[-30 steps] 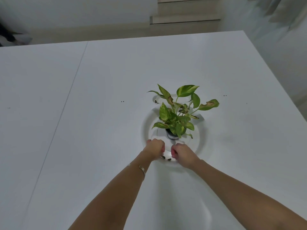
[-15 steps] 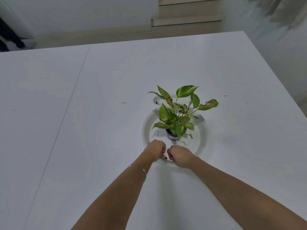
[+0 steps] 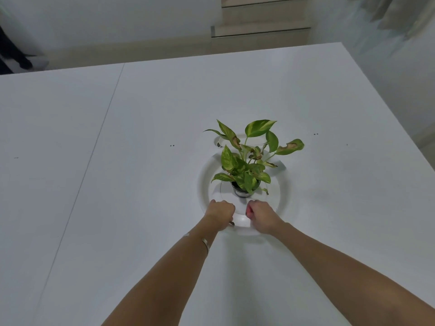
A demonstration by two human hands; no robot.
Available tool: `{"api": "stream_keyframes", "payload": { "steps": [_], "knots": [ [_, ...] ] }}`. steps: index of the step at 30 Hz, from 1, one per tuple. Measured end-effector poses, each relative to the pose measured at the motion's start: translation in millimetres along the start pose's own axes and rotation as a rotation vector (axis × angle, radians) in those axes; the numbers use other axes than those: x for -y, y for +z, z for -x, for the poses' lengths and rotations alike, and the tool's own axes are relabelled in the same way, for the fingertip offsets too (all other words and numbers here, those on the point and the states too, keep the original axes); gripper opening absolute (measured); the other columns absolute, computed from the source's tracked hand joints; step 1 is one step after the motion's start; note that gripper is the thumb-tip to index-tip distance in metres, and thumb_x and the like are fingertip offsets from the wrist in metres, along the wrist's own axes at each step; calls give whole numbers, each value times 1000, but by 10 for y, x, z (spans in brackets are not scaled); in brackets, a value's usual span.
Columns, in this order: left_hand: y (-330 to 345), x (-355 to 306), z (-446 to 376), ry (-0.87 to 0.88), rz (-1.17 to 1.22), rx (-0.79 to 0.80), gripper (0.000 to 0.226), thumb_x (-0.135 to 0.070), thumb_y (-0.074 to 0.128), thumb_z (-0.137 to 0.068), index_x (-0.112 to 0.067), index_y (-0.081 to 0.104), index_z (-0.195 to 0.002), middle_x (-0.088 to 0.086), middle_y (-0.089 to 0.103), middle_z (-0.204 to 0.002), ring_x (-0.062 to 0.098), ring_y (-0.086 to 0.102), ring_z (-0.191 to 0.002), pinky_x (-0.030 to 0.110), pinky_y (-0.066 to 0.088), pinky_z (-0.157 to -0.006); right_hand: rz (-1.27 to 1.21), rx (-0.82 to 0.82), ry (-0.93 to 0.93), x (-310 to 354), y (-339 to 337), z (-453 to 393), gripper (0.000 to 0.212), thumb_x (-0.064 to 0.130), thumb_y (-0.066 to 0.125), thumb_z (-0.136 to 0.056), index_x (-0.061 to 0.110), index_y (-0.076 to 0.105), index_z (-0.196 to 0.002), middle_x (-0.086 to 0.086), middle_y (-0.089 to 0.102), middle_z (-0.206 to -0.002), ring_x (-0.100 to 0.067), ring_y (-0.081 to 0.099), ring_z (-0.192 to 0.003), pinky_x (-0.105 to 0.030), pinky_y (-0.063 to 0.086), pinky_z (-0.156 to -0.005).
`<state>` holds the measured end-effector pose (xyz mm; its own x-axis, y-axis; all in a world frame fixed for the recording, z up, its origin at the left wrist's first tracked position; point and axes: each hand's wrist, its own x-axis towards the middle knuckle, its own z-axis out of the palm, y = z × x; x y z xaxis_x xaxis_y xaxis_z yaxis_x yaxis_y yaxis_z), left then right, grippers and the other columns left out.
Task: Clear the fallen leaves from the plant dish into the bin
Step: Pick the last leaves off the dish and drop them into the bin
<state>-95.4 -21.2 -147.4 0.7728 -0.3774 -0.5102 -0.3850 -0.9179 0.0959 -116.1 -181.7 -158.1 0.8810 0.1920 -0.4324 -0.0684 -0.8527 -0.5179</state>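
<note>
Both hands sit curled on the near rim of the white plant dish (image 3: 204,184), mid-worktop. Left hand (image 3: 221,214) clenched; a dark leaf scrap (image 3: 231,223) pokes out beneath it. Right hand (image 3: 261,214) clenched, contents hidden. Left hand nearer the scrap. Potted pothos (image 3: 247,165) stands beyond. Bin not in view.

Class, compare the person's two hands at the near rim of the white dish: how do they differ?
The left hand has a thin bangle on its forearm; the right hand has none. A small dark leaf scrap shows beside the left hand; none shows at the right. Both are curled, knuckles up, over the near rim of the round white plant dish, in front of the green potted plant.
</note>
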Motion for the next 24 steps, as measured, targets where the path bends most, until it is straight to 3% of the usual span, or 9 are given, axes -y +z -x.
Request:
{"api": "stream_keyframes", "payload": {
  "steps": [4, 9, 12, 16, 20, 24],
  "knots": [
    [-96, 95, 23, -110, 251, -14, 22, -6, 47, -88, -7, 59, -106, 10, 66, -115, 29, 61, -105, 35, 48, -88, -61, -14, 42, -20, -42, 43, 16, -4, 45, -86, 10, 53, -82, -11, 64, -92, -21, 54, -82, -26, 43, -70],
    [-144, 71, 47, -96, 471, -1, 18, 4, 56, -81, -13, 54, -73, 15, 70, -101, 29, 67, -94, 33, 53, -80, -89, -28, 62, -46, -74, 77, 17, -5, 45, -85, 5, 59, -87, -13, 66, -91, -21, 54, -80, -30, 48, -72],
    [-107, -27, 39, -104, 417, 28, 14, -9, 70, -78, -12, 56, -79, 9, 61, -90, 28, 61, -87, 33, 51, -77, -80, -30, 65, -28, -79, 82, 21, -6, 44, -83, 1, 62, -91, -15, 69, -98, -24, 57, -85, -33, 50, -76],
    [-61, -111, 13, -143, 107, 16, 33, -36, 70, -78, -12, 63, -100, 8, 67, -103, 28, 65, -95, 33, 50, -77, -61, -14, 72, 7, -74, 80, 22, -7, 42, -82, 8, 57, -83, -16, 69, -99, -29, 60, -94, -35, 51, -79],
    [-43, -149, -34, -120, -10, 31, 29, -30, 65, -82, -12, 63, -105, 8, 67, -109, 28, 65, -99, 32, 49, -74, -57, -8, 79, 14, -73, 83, 24, -8, 41, -81, 13, 53, -79, -15, 68, -100, -25, 58, -89, -33, 51, -79],
    [-46, -150, -48, -87, 1, 59, 26, -19, 59, -87, -7, 60, -111, 13, 63, -116, 31, 62, -105, 35, 49, -81, -66, -4, 84, 5, -88, 69, 22, -6, 42, -82, 11, 56, -81, -16, 68, -101, -29, 60, -96, -34, 51, -80]
  ]
}}
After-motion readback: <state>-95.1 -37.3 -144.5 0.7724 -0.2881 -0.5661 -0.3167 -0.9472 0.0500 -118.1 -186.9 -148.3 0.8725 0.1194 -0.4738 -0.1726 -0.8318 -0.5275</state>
